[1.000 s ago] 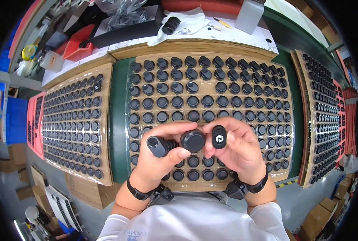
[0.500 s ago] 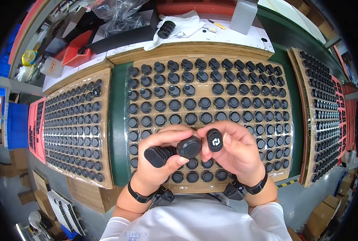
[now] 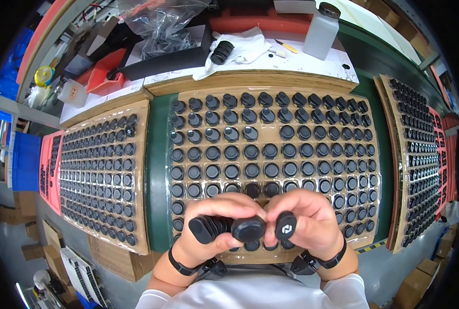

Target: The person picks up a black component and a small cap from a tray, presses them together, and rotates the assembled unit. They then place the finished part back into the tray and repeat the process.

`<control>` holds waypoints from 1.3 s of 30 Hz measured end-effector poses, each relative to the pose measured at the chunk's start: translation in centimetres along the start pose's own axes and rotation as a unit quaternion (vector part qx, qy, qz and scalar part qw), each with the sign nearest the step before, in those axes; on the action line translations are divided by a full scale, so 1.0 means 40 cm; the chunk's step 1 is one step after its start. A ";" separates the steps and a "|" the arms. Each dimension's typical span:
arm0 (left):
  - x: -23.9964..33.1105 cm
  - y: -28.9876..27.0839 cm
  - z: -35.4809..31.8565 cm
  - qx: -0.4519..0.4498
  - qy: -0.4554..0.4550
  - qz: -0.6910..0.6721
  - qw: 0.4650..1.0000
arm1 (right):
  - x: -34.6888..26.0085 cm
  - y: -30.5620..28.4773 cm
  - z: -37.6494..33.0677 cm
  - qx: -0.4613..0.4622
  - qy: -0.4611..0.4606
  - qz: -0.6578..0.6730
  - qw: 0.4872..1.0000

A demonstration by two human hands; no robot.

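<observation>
My left hand (image 3: 196,252) is closed around a row of thin black oval caps (image 3: 209,229) packed face to face. Its thumb and fingers also grip a round black part (image 3: 249,229) with a flat, wide end. Close beside it, my right hand (image 3: 319,234) pinches a black oval cap (image 3: 285,225) with a white mark on its face. The fingertips of both hands nearly meet between the round part and this cap. Below the hands lies a clear plastic tray (image 3: 268,135) on brown board, filled with rows of black round parts; the back left ones carry shiny slanted tops.
Similar filled trays stand at the left (image 3: 143,154) and right (image 3: 394,154). Behind, a white-topped wooden shelf (image 3: 178,77) holds a white cloth (image 3: 252,46), a black ribbed part (image 3: 222,52), a yellow-handled knife (image 3: 287,47), a translucent bottle (image 3: 322,36) and a red bin (image 3: 106,72).
The view has shifted, so trays and shelf sit lower in the picture. Both hands also appear lower, nearer my body. The marked oval cap has turned slightly; both hands keep their hold.
</observation>
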State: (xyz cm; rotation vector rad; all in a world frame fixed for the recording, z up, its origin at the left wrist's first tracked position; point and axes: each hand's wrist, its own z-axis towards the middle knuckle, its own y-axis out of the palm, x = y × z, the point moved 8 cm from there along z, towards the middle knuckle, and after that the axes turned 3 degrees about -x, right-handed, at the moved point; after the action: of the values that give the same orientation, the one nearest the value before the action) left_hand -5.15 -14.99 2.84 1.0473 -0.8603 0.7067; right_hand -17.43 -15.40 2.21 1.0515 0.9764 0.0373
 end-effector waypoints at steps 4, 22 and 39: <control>-0.004 0.000 0.001 -0.009 -0.008 -0.022 1.000 | 0.002 -0.003 0.003 -0.004 0.003 -0.001 1.000; 0.026 0.007 0.005 0.014 0.055 0.301 0.952 | -0.097 -0.015 -0.019 0.135 -0.240 -0.379 0.883; 0.016 0.018 0.003 0.020 0.019 0.324 0.946 | -0.048 -0.006 0.006 0.104 -0.162 -0.428 0.883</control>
State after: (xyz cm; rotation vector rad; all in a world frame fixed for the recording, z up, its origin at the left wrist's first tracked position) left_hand -5.45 -14.78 3.73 0.7735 -1.1748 1.2943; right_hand -18.54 -16.59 3.33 0.7035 1.0738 -0.9650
